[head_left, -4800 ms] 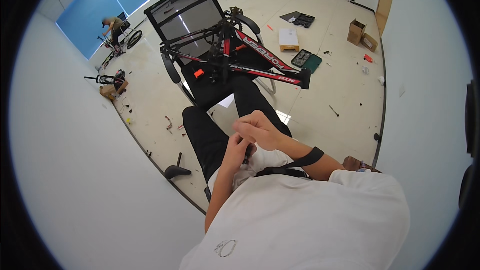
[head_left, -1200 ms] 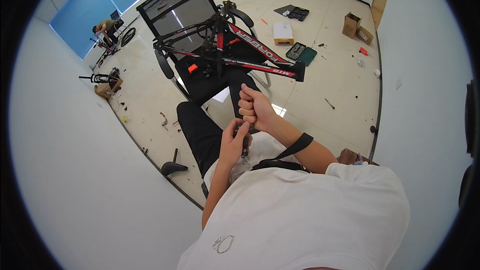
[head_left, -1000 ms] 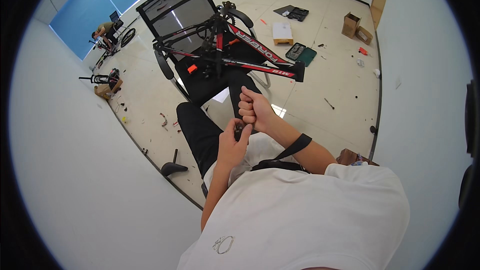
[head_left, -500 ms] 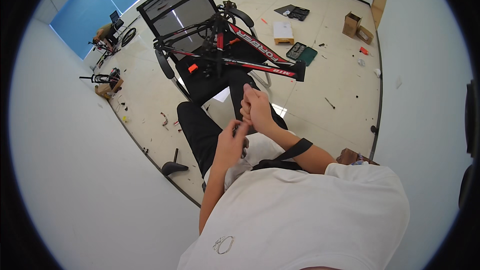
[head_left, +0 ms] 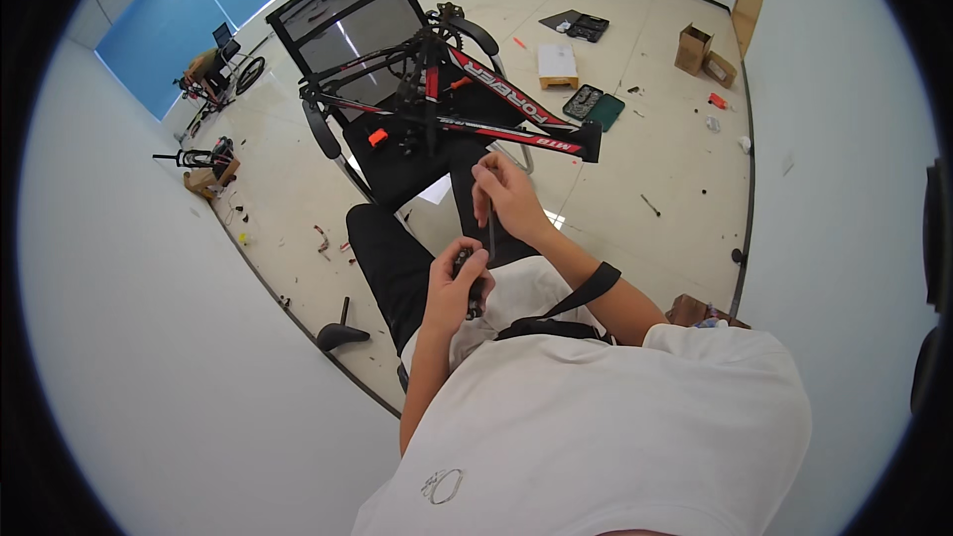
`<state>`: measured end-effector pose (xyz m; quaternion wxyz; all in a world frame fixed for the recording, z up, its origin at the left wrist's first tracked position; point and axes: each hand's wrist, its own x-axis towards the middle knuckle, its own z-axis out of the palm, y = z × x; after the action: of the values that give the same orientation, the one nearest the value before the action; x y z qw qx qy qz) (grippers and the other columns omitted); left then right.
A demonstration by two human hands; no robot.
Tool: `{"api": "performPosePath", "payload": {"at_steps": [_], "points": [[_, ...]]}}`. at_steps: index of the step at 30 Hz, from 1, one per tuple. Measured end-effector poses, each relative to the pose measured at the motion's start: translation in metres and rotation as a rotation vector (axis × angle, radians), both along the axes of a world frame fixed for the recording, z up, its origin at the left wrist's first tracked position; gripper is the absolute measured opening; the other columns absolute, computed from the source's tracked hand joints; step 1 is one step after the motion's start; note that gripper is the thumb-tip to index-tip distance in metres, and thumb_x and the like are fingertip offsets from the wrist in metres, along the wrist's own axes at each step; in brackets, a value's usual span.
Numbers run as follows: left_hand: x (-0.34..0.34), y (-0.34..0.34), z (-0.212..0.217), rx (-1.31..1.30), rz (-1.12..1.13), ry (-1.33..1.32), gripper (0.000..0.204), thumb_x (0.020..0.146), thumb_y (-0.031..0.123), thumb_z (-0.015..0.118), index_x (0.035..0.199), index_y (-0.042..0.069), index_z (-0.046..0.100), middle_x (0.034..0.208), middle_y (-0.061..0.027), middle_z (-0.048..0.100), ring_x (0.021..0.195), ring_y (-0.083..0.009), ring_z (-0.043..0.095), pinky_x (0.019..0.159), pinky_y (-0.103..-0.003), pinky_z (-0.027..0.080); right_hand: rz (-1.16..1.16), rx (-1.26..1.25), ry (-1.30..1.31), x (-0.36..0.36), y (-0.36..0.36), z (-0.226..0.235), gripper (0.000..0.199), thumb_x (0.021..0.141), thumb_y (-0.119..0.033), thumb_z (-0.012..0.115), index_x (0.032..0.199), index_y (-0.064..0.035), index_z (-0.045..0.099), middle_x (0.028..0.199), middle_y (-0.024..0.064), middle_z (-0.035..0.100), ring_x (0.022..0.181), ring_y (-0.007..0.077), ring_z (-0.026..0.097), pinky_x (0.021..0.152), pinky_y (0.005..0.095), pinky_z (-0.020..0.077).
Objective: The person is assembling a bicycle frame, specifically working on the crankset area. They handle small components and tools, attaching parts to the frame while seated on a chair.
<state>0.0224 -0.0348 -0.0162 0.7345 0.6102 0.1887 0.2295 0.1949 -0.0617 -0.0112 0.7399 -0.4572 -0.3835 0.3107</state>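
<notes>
In front of my waist, my left hand (head_left: 452,290) is closed round a small dark object with light spots (head_left: 471,300); most of it is hidden by the fingers and I cannot make out its kind. Higher and to the right, my right hand (head_left: 509,196) pinches a thin grey rod (head_left: 492,233), which points down toward the left hand. I cannot tell whether the rod touches the dark object. Beyond both hands, a black and red bicycle frame (head_left: 516,104) lies across the seat of a black mesh-backed office chair (head_left: 342,50). An orange item (head_left: 377,137) rests on the seat.
To the right on the floor are an open green tool case (head_left: 601,107), a white and yellow box (head_left: 558,67) and cardboard boxes (head_left: 693,48). At left lie a bicycle saddle (head_left: 342,335) and a fork (head_left: 204,156). Another person (head_left: 208,69) works by a bicycle far left.
My hands have drawn apart. The right hand has opened out of its fist into a pinch, and the grey rod now shows below it. The left hand still grips the dark object.
</notes>
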Motion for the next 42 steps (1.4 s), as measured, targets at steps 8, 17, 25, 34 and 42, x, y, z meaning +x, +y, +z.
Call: {"api": "performPosePath", "payload": {"at_steps": [8,17,25,34,42], "points": [[-0.021,0.026,0.003,-0.579,-0.111,-0.278,0.022,0.098,0.030,0.050,0.103,0.009,0.051,0.061,-0.0047,0.047,0.040,-0.0127,0.042,0.033,-0.025,0.033,-0.214,0.269,-1.295,-0.001,-0.020,0.032,0.035,0.084,-0.035,0.067,0.100,-0.0043,0.059,0.114,0.0114,0.058,0.118,0.0306,0.052,0.102,0.0468,0.0349],[-0.023,0.033,-0.001,-0.474,-0.207,-0.189,0.028,0.088,0.011,0.057,0.114,0.004,0.049,0.081,-0.0101,0.056,0.056,-0.0147,0.056,0.042,-0.024,0.044,-0.215,0.236,-1.293,-0.006,-0.008,0.007,0.042,0.072,-0.042,0.076,0.079,-0.0065,0.055,0.075,0.0055,0.049,0.078,0.0255,0.051,0.086,0.0371,0.0415],[-0.020,0.029,0.006,-0.167,-0.202,0.273,0.024,0.080,0.003,0.066,0.099,-0.001,0.052,0.082,-0.0074,0.057,0.064,-0.0167,0.062,0.050,-0.031,0.057,-0.178,0.265,-1.430,-0.005,-0.006,-0.001,0.042,0.068,-0.044,0.077,0.075,-0.0080,0.055,0.072,0.0025,0.048,0.075,0.0206,0.050,0.079,0.0333,0.0403],[-0.006,0.021,-0.012,-0.220,-0.017,0.119,0.018,0.078,-0.001,0.062,0.092,0.001,0.051,0.070,-0.0043,0.053,0.057,-0.0143,0.057,0.041,-0.027,0.046,-0.274,0.152,-1.490,-0.005,-0.007,-0.011,0.039,0.068,-0.042,0.076,0.075,-0.0092,0.057,0.074,0.0014,0.050,0.076,0.0195,0.052,0.076,0.0325,0.0398],[0.000,0.017,-0.018,-0.249,0.068,0.067,0.016,0.079,0.001,0.064,0.089,0.002,0.051,0.071,-0.0055,0.054,0.056,-0.0149,0.057,0.041,-0.026,0.044,-0.213,0.206,-1.201,0.005,-0.006,0.000,0.041,0.065,-0.035,0.084,0.085,-0.0074,0.061,0.097,0.0080,0.057,0.105,0.0288,0.054,0.093,0.0369,0.0411]]}}
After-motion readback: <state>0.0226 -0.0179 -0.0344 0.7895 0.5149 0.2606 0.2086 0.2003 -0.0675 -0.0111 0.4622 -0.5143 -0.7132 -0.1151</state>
